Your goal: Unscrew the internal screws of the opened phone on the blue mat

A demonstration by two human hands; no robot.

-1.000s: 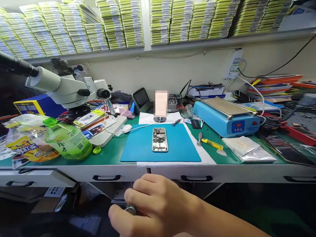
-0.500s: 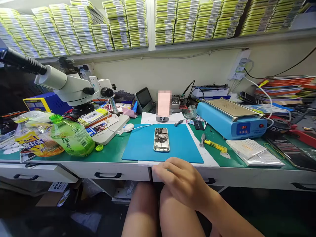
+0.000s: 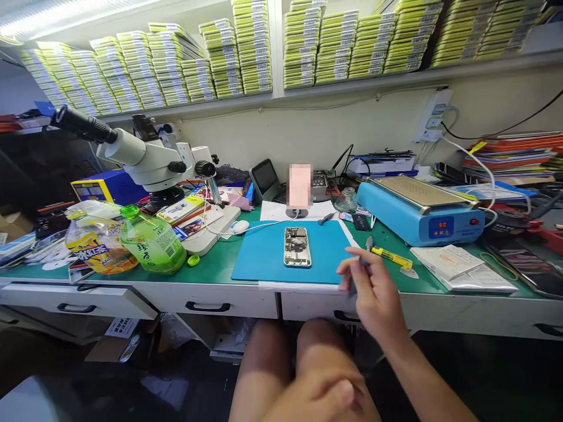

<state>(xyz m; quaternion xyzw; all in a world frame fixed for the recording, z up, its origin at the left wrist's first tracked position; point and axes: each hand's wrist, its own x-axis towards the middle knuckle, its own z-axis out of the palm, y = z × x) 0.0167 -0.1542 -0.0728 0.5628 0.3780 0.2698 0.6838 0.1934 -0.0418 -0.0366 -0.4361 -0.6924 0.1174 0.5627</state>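
Note:
My right hand (image 3: pixel 377 287) is raised at the front edge of the bench, its fingers curled around a slim dark grey tool (image 3: pixel 352 286). The tool's kind is mostly hidden by the fingers. Low in the picture, my left hand (image 3: pixel 323 394) is over my thighs, blurred and curled closed; whatever it may hold does not show. An opened phone (image 3: pixel 297 247), with its inner parts exposed, lies on a blue mat (image 3: pixel 259 252), left of my right hand and apart from it. Just beyond my right fingers lies a yellow-handled tool (image 3: pixel 391 256).
At the left are a green-tea bottle (image 3: pixel 153 243), a second bottle (image 3: pixel 100 249) and a microscope (image 3: pixel 149 158). A blue heating plate unit (image 3: pixel 422 214) and white boxes (image 3: pixel 461 266) occupy the right side. Yellow packs (image 3: pixel 253 53) fill the shelf above.
My right hand has moved right and turned, and the dark grey tool now shows in it. My left hand has come into view at the bottom. The phone remains on the mat.

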